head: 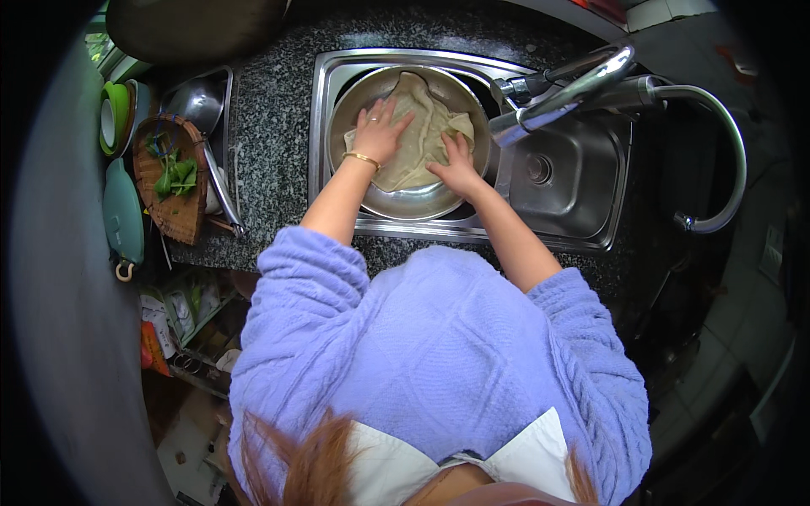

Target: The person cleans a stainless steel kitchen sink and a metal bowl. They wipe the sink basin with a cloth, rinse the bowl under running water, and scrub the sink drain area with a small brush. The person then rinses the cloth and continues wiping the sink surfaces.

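Observation:
A wide, round stainless steel basin [414, 205] sits over the larger bowl of the sink [319, 88]. Inside it lies a wet-looking pale beige cloth [421, 123], spread out with raised folds and crumpled at its right side. My left hand [380, 131] rests flat on the cloth's left part, fingers spread. It wears a ring, and a gold-coloured bracelet circles the wrist. At the crumpled right part, my right hand [458, 167] touches the cloth with fingers and thumb apart. The undersides of both hands are hidden.
A chrome faucet [563, 95] arches over the divider toward the smaller sink bowl [569, 190]. On the granite counter [272, 126] at left stand a woven basket [183, 218] with green leaves [176, 176], stacked bowls [114, 120], a ladle [197, 104] and a teal lid [121, 215].

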Demonstrator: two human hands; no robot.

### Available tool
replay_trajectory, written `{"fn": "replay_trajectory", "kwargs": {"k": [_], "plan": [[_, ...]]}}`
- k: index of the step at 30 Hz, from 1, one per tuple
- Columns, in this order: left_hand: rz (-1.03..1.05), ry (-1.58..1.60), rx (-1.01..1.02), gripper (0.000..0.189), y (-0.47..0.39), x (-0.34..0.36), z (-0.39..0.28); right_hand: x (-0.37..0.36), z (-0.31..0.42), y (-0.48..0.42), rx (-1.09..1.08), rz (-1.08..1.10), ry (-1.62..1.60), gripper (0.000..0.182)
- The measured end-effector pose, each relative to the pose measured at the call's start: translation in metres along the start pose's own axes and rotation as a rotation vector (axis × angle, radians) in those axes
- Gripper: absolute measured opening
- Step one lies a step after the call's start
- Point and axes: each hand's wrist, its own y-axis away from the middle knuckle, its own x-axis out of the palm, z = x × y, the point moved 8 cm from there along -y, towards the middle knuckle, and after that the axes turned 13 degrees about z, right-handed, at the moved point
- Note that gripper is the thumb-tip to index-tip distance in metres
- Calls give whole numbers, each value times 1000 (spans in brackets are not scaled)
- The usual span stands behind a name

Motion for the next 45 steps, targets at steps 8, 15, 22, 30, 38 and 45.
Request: {"fn": "replay_trajectory", "kwargs": {"k": [8, 15, 22, 30, 38, 45], "plan": [[207, 26, -73, 70, 5, 45, 15, 47, -14, -10, 92, 428, 122, 61], [238, 233, -379, 67, 30, 13, 20, 6, -26, -10, 258, -147, -532, 78], [97, 862, -290, 26, 19, 74, -19, 66, -12, 2, 461, 74, -1124, 69], [-174, 1056, 170, 20, 62, -47, -85, 62, 20, -9, -127, 266, -1513, 64], [-341, 808, 175, 28, 56, -80, -95, 46, 47, -6, -224, 330, -1828, 52], [-222, 860, -133, 34, 21, -49, -31, 58, 53, -10, 9, 34, -1797, 42]]}}
